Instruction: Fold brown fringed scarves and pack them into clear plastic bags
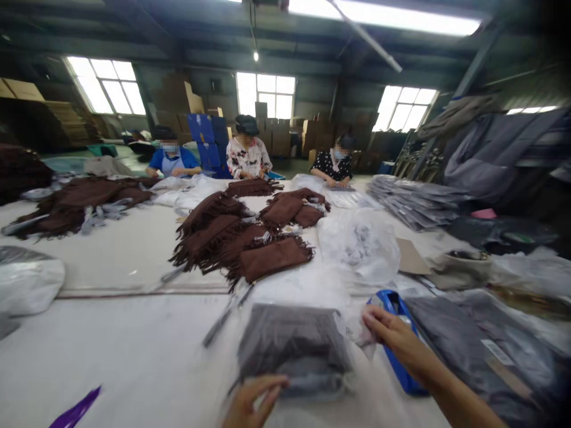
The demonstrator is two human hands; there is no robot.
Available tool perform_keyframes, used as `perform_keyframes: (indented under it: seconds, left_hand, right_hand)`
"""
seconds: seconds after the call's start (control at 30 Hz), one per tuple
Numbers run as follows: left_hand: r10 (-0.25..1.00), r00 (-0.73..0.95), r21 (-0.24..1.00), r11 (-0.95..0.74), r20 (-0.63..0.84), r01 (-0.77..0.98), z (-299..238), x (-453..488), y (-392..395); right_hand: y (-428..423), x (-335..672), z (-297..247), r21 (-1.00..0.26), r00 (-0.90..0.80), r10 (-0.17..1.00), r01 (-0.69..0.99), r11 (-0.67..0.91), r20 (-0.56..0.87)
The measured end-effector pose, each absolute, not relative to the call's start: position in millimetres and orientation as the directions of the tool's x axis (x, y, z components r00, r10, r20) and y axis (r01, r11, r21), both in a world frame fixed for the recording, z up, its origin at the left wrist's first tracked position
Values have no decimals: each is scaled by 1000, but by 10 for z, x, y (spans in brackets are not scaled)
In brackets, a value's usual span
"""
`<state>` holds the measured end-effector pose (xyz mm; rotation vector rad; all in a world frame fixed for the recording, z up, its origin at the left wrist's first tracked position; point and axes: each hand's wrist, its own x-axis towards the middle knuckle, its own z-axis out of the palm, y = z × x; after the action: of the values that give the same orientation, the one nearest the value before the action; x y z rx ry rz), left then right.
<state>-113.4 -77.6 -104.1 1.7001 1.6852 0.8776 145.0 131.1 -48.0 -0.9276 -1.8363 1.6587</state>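
Note:
A grey folded garment (294,333) lies in a clear plastic bag (312,389) on the white table in front of me. My left hand (254,401) rests at the bag's near edge, thumb and forefinger apart, the fingertips touching the plastic. Off the bag's right side, my right hand (395,336) is closed in a pinch on a crumpled bit of clear plastic (366,334). Blur hides whether that bit is part of the bag. Beneath and beside the right hand stands a blue tape dispenser (404,362).
Brown fringed pouches (276,258) are heaped mid-table. To the right lie bagged grey garments (473,345), a bag of white scraps (359,244) and a grey stack (414,199). A purple strip (78,410) is at the lower left. Three people work across the table.

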Motion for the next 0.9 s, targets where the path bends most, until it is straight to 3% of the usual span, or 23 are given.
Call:
perform_keyframes:
  seconds: [0.07,0.13,0.2,0.27,0.4,0.47,0.57,0.63,0.77,0.9]
  left_hand:
    - [985,-83,882,-93,148,463,-864,-988,-742]
    - [973,58,892,-228,224,391,-724,-822,-712]
    - [966,156,925,-245,207,289,-678,-651,-743]
    - [982,166,970,-121,86,209,-752,-497,-850]
    - [984,-26,977,177,-175,119,-1077,-346,-1145]
    - [971,-121,964,224,-208,142,-1190,-339,-1259]
    - [972,-193,931,188,-131,313,-1250,-335,-1363]
    - [979,-174,914,168,-110,369,-1256,-311,-1401]
    - [969,-74,928,247,-236,278,-1257,-291,-1444]
    - [1000,9,832,-18,16,555,-1262,-537,-1471]
  right_hand:
    - [851,1403,-445,-982,-776,613,189,1,-149]
    - [463,1318,-446,-970,-832,527,238,54,-175]
    - [178,1245,-489,-951,-820,549,278,134,-162]
    - [6,1221,-578,-926,-766,632,315,209,-118]
    - [-138,1316,-886,-942,-627,776,295,158,-66]
    - [-218,1377,-1086,-977,-656,748,207,49,-101]
    - [-399,1409,-1380,-980,-621,759,155,-126,-196]
    - [-520,1385,-1539,-974,-502,835,132,-185,-227]
    - [-630,1306,-1696,-965,-339,904,96,-243,-261]
    - [-529,1322,-1664,-949,-204,927,73,-307,-316]
